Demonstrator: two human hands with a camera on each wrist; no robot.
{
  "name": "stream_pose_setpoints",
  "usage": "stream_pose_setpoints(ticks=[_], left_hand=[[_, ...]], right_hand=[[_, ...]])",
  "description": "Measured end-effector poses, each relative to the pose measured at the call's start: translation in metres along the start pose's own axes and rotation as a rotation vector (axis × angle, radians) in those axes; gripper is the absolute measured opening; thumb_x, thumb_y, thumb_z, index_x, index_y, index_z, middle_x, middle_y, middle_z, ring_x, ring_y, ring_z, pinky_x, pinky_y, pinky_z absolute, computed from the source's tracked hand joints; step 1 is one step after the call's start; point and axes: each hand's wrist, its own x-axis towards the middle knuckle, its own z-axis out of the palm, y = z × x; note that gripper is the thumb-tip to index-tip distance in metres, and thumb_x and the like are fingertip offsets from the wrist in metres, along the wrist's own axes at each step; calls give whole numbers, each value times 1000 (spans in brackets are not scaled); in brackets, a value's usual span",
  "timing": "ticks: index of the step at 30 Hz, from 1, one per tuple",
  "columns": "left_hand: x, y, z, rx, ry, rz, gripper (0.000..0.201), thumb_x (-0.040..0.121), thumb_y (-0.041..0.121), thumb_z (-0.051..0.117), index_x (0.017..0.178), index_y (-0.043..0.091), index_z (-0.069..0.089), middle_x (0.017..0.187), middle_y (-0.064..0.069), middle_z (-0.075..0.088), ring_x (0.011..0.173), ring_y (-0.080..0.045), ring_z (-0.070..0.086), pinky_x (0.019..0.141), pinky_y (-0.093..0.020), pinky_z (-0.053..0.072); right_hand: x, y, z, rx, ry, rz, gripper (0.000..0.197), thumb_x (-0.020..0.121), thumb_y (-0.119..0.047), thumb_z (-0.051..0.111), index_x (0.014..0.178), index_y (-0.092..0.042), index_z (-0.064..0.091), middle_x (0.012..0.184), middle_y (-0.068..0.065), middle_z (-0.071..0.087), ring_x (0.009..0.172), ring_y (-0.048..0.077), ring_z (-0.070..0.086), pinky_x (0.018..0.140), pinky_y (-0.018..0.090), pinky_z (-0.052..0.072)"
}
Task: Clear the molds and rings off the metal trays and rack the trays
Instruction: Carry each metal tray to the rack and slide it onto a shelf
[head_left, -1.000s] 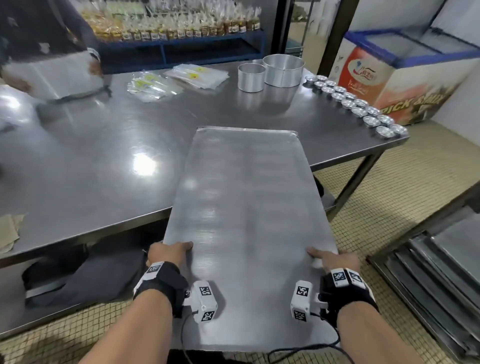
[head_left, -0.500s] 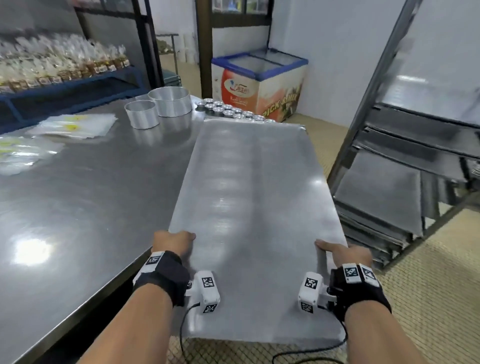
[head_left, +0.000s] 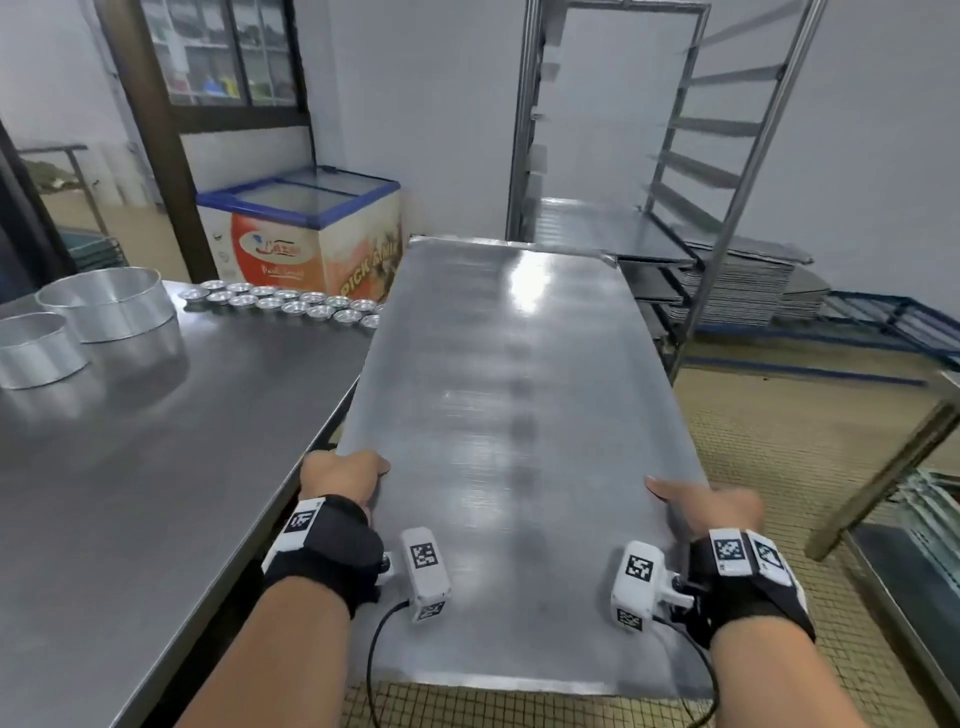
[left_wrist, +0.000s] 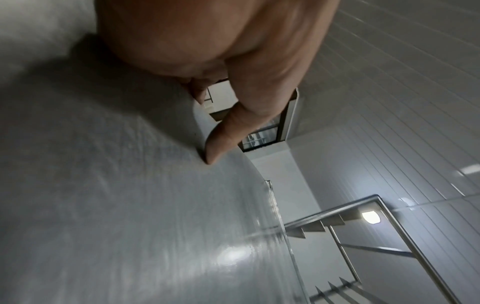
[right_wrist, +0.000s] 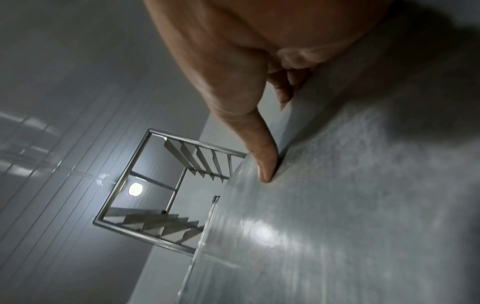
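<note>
I carry the bare metal tray (head_left: 519, 441) flat, one long edge in each hand, because a sheet this long would tip or twist if I took it from one side only. My left hand (head_left: 340, 480) grips the left edge with the thumb laid on top and the fingers (left_wrist: 200, 92) curled under the rim; my right hand (head_left: 711, 506) pinches the right edge the same way, thumb pressed on the upper face, fingers (right_wrist: 285, 90) tucked beneath. Both grips sit near my end, so the far end points free toward the rack (head_left: 670, 171), which I judge is the reason for holding it lengthwise: it can go in short end first between the rails. The tray hangs in the air just beside the worktop (head_left: 156, 441), off its edge, with nothing on it. The small molds (head_left: 291, 304) stand in rows at the far corner of the worktop and the two rings (head_left: 78, 317) nearer the left, set aside there so the tray goes in clean. Other trays already lie on the lower rails of the rack and in a stack (head_left: 743, 286) beside it, so an upper free rail looks like the target
</note>
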Motion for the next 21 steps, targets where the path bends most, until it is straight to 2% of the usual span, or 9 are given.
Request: stream_pose_setpoints(ticks=[3,6,8,11,13,14,17,18,21], left_hand=[[-11,11,29,22,-54,21,35,48,8,80,78,8,62,76,-10,67,74,-33,68,76,-51,60],[-27,21,57,11,-70,60,34,65,-1,78,68,14,48,72,-5,57,76,-32,63,80,-49,58],[-33,26,78,12,-93,68,31,65,-2,77,69,12,49,74,-9,60,75,-32,63,79,-49,58],[-38,31,109,13,-120,69,30,61,-1,77,78,7,53,85,-18,66,78,-36,67,76,-55,59],[-40,34,130,13,-126,77,30,62,-1,76,81,5,54,85,-19,66,74,-34,66,72,-48,58],[-40,36,141,10,-127,83,29,62,-1,75,82,4,55,84,-18,67,71,-32,65,67,-42,57],[-42,43,171,-6,-121,101,27,66,-2,75,87,1,60,76,-13,65,62,-27,62,61,-32,52],[-41,45,181,0,-113,105,25,67,-2,75,86,1,60,73,-11,64,63,-26,62,62,-33,53],[-38,50,209,28,-80,117,24,67,-1,76,84,1,60,76,-10,64,72,-31,64,72,-41,58]], right_hand=[[10,-6,-23,32,53,19,58,47,-21,97,91,4,69,80,17,70,66,26,69,56,29,52],[23,-15,-46,45,86,14,55,52,-19,96,91,7,65,79,17,67,64,23,65,52,26,48],[34,-22,-58,47,103,5,56,54,-19,95,92,7,64,79,17,66,64,23,64,53,27,48],[52,-32,-72,51,121,11,58,53,-19,95,93,7,63,84,21,68,71,31,68,64,39,57],[66,-40,-80,46,127,11,56,55,-18,95,94,6,63,83,21,68,71,33,69,67,45,59],[76,-44,-84,51,131,11,56,55,-18,95,94,7,63,82,21,68,70,33,69,64,44,59],[105,-59,-89,43,118,1,54,58,-20,94,95,5,63,75,17,64,63,26,64,53,31,51],[115,-63,-88,35,115,6,55,57,-21,94,94,5,63,74,17,65,63,27,65,54,33,54],[142,-76,-83,10,109,12,57,47,-21,95,90,1,65,77,20,70,65,37,70,62,59,58]])
